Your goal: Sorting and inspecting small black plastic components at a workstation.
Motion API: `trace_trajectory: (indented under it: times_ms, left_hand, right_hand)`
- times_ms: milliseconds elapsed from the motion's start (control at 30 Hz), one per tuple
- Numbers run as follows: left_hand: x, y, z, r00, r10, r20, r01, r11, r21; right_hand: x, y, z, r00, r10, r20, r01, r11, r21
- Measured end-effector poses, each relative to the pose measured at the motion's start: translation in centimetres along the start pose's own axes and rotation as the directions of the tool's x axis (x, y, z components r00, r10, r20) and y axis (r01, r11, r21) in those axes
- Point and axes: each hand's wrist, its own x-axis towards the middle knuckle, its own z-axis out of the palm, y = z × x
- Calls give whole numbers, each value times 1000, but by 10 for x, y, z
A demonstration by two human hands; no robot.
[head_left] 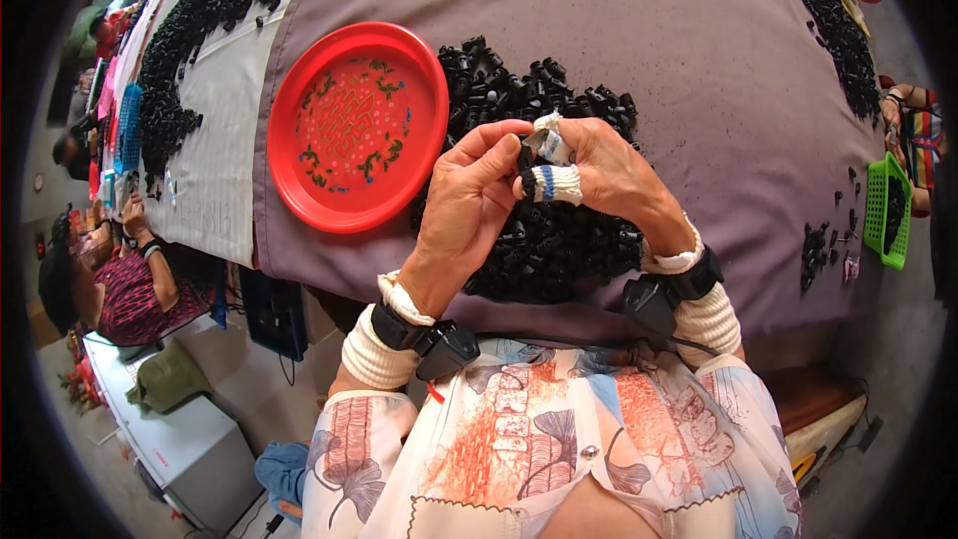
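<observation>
Head view: my left hand [461,195] has a small black part [525,162] pinched at the fingertips. My right hand [607,168], in white finger wraps [555,183], meets it; can't tell its grip. Part's over the black pile [559,260], right of the red tray [349,208].

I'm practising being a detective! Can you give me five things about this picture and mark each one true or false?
1. The round tray is red. True.
2. The middle pile of black pieces is inside the tray. False: it lies on the cloth, outside the tray.
3. The right hand wears white finger wraps with blue on them. True.
4. The left hand lies flat on the cloth. False: it is raised, pinching a small dark piece.
5. The basket at the far right is green. True.
</observation>
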Motion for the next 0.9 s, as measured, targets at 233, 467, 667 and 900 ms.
trace_trajectory:
  times_ms: [233,467,667,900]
  left_hand:
    - [1,-2,3,999,10,-36,-8,999,47]
    - [3,0,4,998,6,-55,-4,999,46]
    - [4,-2,3,1000,-21,-14,20,997,-80]
    - [7,-2,5,997,0,-74,2,999,36]
  right_hand:
    - [-3,-11,-2,1000,11,2,-11,1000,23]
    - [-2,-2,-1,999,-47,-1,47,999,24]
    - [-3,-17,-4,998,18,-57,-14,997,70]
    - [-4,-18,-3,992,98,-74,-95,995,42]
